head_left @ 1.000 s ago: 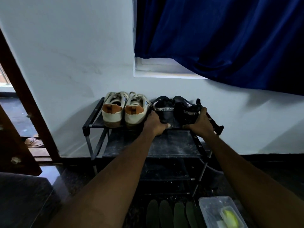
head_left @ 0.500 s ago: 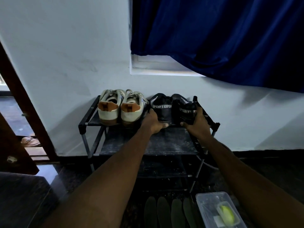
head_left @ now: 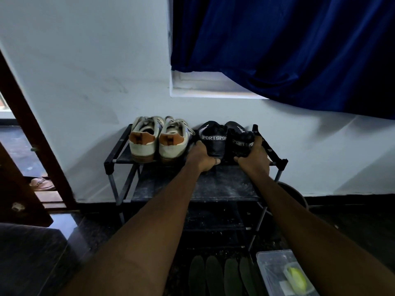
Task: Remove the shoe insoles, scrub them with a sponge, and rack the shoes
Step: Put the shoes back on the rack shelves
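Black shoes [head_left: 212, 139] sit on rack [head_left: 110, 162] top shelf, 3 o'clock of white pair [head_left: 142, 146]. Left hand [head_left: 202, 158] & right hand [head_left: 253, 160] each curl fingers round a heel, thumbs under. Best push both fully back, heels level w/ white pair; insoles [head_left: 214, 274] on floor at 6

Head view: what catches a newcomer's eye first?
The left hand and right hand each grip one of the black shoes atop the rack, beside white sneakers. Four insoles lie on the floor below, next to a tub holding a sponge. A blue curtain hangs above right.
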